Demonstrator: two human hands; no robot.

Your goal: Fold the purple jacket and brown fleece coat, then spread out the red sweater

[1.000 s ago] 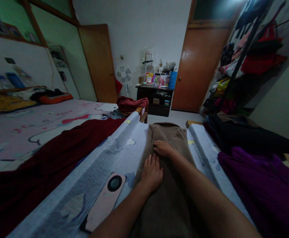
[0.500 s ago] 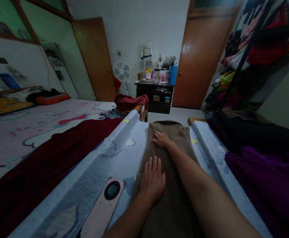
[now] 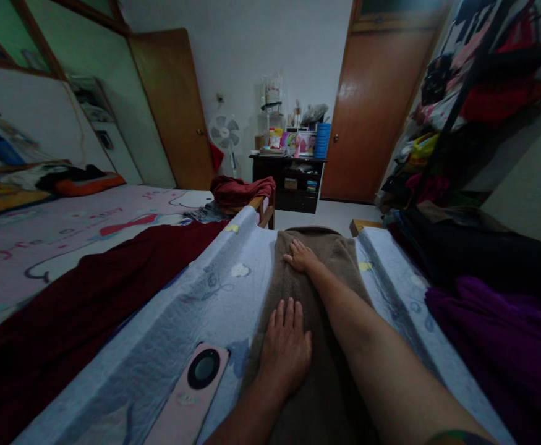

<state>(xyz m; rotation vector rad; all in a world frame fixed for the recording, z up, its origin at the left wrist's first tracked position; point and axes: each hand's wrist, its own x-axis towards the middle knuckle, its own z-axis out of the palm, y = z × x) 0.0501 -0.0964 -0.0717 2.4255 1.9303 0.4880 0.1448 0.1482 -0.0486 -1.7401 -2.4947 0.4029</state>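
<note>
A brown cloth (image 3: 339, 259), folded long and narrow, lies on the light blue patterned sheet (image 3: 224, 296). My left hand (image 3: 286, 346) rests palm down on its near left part, fingers extended. Farther up the cloth, near its far left edge, my right hand (image 3: 302, 256) lies flat with the fingers slightly spread. Neither hand grips anything. To the left of my left hand, a pink phone (image 3: 189, 395) with a round black camera ring lies on the sheet.
Dark red cloth (image 3: 112, 290) covers the left side, beside a pink patterned bed (image 3: 80, 216). Purple cloth (image 3: 497, 346) and dark folded clothes (image 3: 465, 247) lie at the right. Beyond stand a black cabinet (image 3: 284, 185), a fan (image 3: 224, 133) and a wooden door (image 3: 372, 117).
The view has shifted slightly, and the phone appears a little lower and farther left. Both hands stay flat on the brown cloth in nearly the same places.
</note>
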